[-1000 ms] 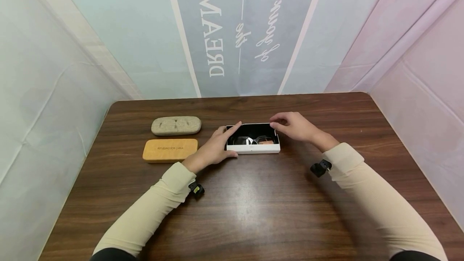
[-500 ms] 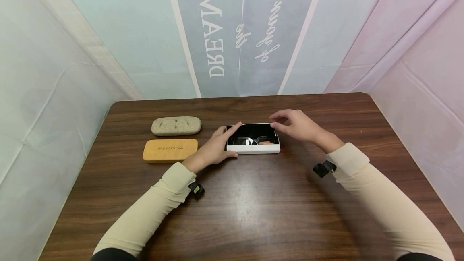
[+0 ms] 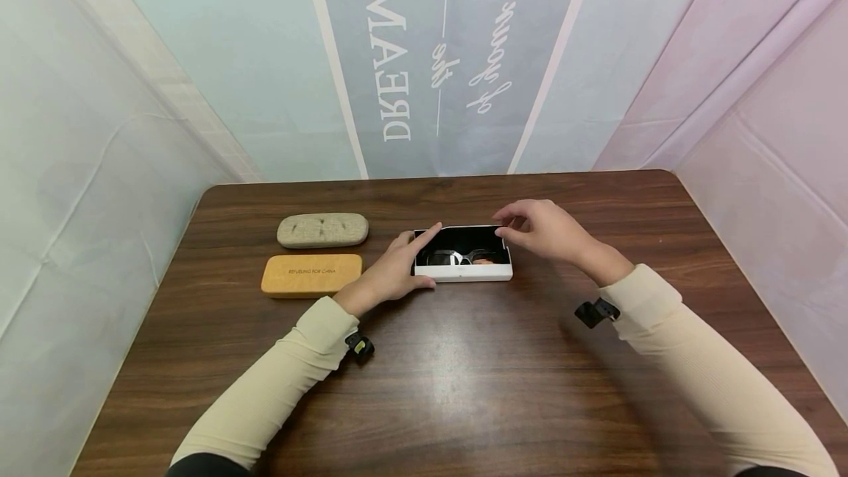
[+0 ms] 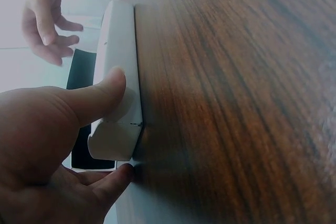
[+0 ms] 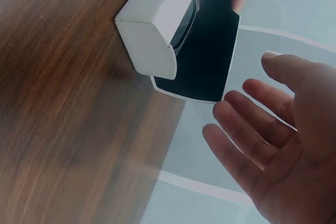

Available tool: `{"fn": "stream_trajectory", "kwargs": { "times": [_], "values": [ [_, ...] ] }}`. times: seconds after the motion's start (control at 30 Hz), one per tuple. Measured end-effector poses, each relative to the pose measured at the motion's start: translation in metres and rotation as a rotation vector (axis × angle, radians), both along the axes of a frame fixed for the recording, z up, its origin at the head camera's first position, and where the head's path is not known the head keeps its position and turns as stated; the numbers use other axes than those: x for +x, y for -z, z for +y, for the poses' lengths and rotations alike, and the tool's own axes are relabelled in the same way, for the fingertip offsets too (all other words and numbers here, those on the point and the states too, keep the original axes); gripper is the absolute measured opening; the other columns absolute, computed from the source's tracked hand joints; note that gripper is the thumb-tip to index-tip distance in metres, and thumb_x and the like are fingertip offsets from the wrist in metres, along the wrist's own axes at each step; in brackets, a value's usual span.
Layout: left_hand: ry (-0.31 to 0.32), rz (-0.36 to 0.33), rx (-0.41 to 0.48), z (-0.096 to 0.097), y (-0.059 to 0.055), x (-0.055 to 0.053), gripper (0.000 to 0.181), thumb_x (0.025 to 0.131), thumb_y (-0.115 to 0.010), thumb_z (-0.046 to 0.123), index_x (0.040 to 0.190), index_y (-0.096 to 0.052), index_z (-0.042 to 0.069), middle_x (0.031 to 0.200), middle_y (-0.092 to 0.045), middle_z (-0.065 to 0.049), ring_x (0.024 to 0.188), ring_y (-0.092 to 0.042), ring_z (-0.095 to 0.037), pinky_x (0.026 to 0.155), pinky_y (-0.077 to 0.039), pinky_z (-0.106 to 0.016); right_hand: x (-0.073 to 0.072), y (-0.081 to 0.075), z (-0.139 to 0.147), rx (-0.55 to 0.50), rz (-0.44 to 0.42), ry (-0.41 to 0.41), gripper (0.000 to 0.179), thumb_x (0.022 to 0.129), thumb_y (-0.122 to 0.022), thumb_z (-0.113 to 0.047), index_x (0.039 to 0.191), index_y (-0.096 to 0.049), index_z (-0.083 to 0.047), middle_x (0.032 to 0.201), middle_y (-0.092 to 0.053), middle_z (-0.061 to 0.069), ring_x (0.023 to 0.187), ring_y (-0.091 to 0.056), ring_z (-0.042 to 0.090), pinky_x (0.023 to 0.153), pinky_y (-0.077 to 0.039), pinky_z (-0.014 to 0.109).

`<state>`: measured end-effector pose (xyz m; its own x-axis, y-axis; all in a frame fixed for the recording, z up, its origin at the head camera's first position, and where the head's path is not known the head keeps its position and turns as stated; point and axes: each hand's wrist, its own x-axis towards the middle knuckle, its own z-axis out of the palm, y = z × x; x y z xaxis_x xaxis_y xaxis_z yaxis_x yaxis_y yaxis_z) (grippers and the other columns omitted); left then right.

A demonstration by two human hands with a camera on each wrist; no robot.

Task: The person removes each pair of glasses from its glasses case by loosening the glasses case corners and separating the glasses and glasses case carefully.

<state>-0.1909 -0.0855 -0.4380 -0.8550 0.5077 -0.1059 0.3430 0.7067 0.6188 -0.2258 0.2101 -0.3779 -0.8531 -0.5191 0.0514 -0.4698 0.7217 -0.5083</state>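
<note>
Slantwise, the left hand (image 3: pixel 392 269) grips the white case (image 3: pixel 472 273).

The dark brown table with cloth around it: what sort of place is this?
Probably a makeshift recording booth: pale printed cloth hangings enclose the far side and both ends of the dark brown wood-grain table, and a small black camera-like device sits at each wrist.

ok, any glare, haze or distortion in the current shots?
Head: glare patch on the tabletop in front of the white case, soft shadow beside the right sleeve; left wrist: pale haze washes over the right hand; right wrist: backdrop stripes look bowed.
</note>
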Motion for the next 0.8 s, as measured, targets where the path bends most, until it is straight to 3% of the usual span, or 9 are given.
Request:
{"fn": "stream_trajectory", "kwargs": {
  "times": [0.23, 0.47, 0.67, 0.8],
  "values": [
    [-0.003, -0.001, -0.003, 0.0, 0.0, 0.0, 0.096, 0.091, -0.079, 0.027, 0.165, -0.018, 0.029, 0.16, -0.025, -0.029, 0.147, -0.029, -0.043, 0.105, -0.043, -0.056, 0.006, -0.004, -0.005, 0.008, 0.008, -0.036, 0.027, 0.096, -0.074, -0.018, 0.119, -0.073, -0.005, 0.098, -0.073, 0.001, 0.083, -0.067, 0.015, 0.075, -0.054, 0.039],
    [0.003, 0.01, -0.003, -0.001, 0.002, -0.001, 0.097, 0.09, -0.08, 0.027, 0.165, -0.018, 0.028, 0.159, -0.028, -0.029, 0.146, -0.031, -0.043, 0.106, -0.042, -0.056, 0.016, -0.005, -0.015, -0.002, 0.026, -0.093, 0.031, 0.094, -0.075, -0.017, 0.121, -0.072, -0.002, 0.109, -0.074, 0.009, 0.091, -0.069, 0.018, 0.075, -0.056, 0.04],
    [0.008, 0.017, -0.003, -0.001, 0.002, -0.002, 0.097, 0.09, -0.08, 0.028, 0.165, -0.018, 0.028, 0.156, -0.031, -0.03, 0.143, -0.035, -0.044, 0.108, -0.04, -0.056, 0.023, -0.002, -0.027, 0.019, 0.081, -0.156, 0.03, 0.093, -0.076, -0.016, 0.119, -0.074, -0.001, 0.106, -0.074, 0.008, 0.08, -0.064, 0.014, 0.069, -0.053, 0.034],
    [0.008, 0.011, -0.001, -0.001, 0.002, -0.001, 0.097, 0.09, -0.08, 0.028, 0.165, -0.018, 0.028, 0.156, -0.03, -0.03, 0.143, -0.034, -0.044, 0.108, -0.04, -0.057, 0.025, 0.002, -0.034, 0.043, 0.094, -0.182, 0.029, 0.094, -0.076, -0.016, 0.118, -0.074, -0.001, 0.11, -0.074, 0.01, 0.09, -0.069, 0.018, 0.076, -0.054, 0.037]
  ]
}}
